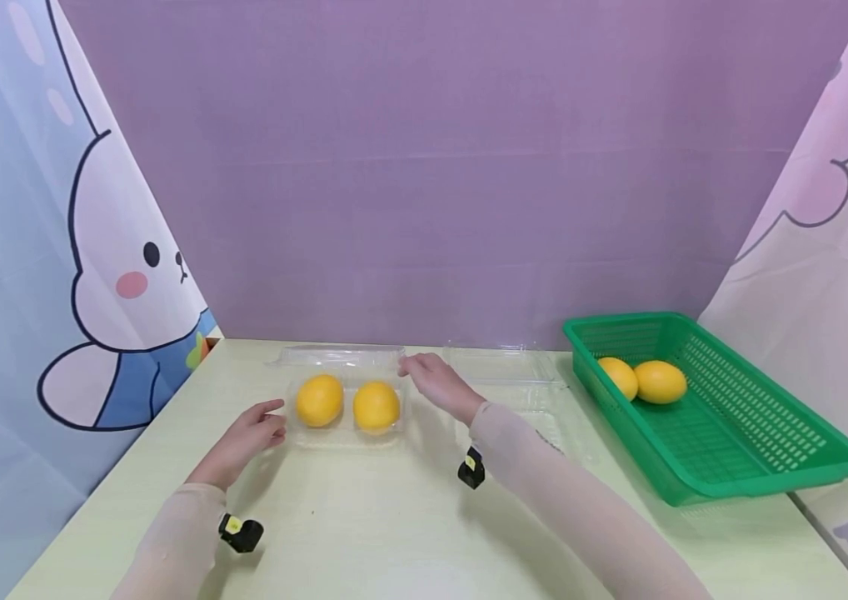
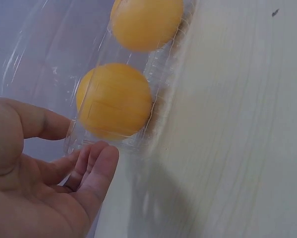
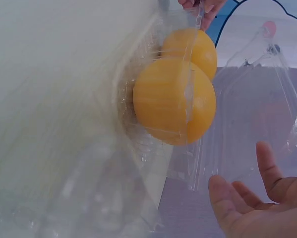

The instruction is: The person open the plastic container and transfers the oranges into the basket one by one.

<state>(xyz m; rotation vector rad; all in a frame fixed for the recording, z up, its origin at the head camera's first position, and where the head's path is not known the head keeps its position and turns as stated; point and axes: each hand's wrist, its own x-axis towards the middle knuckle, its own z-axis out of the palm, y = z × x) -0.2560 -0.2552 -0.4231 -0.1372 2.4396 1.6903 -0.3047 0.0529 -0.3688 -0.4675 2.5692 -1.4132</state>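
A clear plastic clamshell box [image 1: 345, 440] stands on the table with its lid [image 1: 341, 357] folded back. Two rounded yellow-orange fruits, a left one [image 1: 320, 400] and a right one [image 1: 376, 407], lie side by side in its base. At the box's left end is my left hand [image 1: 247, 437]; in the left wrist view its thumb [image 2: 51, 124] and fingers pinch the rim from both sides. Close to the back right corner, by the lid's edge, my right hand [image 1: 439, 383] has its fingers extended and apart, holding nothing in the right wrist view.
Another clear clamshell box [image 1: 502, 367] lies opened to the right, partly behind the right sleeve. Beyond it, a green basket [image 1: 754, 483] holds two more yellow fruits [image 1: 660, 382]. A purple cloth [image 1: 469, 167] hangs along the table's back edge.
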